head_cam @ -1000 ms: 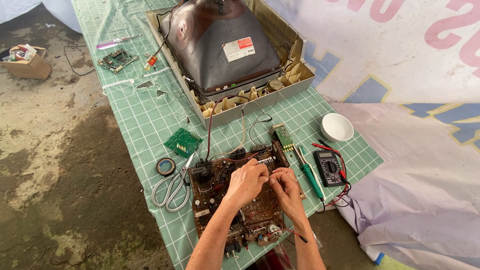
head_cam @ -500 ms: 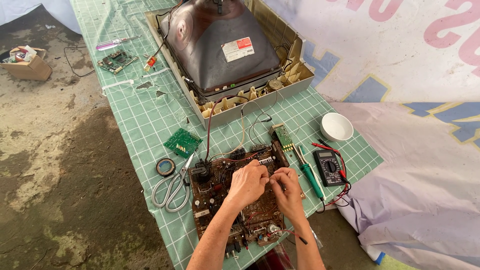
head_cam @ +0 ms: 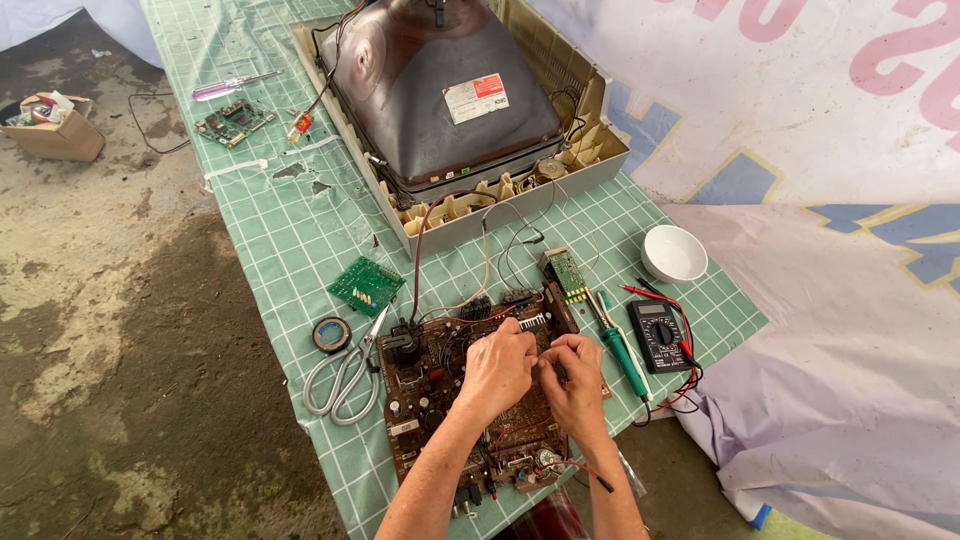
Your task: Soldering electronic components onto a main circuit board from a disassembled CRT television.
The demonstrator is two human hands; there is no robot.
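Observation:
A brown circuit board [head_cam: 440, 400] full of components lies at the near end of a green gridded table [head_cam: 290, 230]. Both my hands rest on its middle. My left hand [head_cam: 497, 368] has its fingers curled over the board, pinching something small that I cannot make out. My right hand [head_cam: 575, 383] is curled beside it, fingertips touching the left hand's. Wires run from the board up to an old picture-tube set [head_cam: 440, 90] lying face down in its beige shell.
Scissors [head_cam: 345, 375] and a tape roll [head_cam: 331, 334] lie left of the board, a small green board [head_cam: 366, 285] above them. A soldering iron [head_cam: 622, 352], multimeter [head_cam: 655, 335] and white bowl [head_cam: 673, 252] sit right. A screwdriver [head_cam: 235, 86] lies far left; a cardboard box [head_cam: 55, 128] sits on the floor.
Both hands have stayed on the middle of the board, with only small shifts of the fingers. Nothing else on the table has moved.

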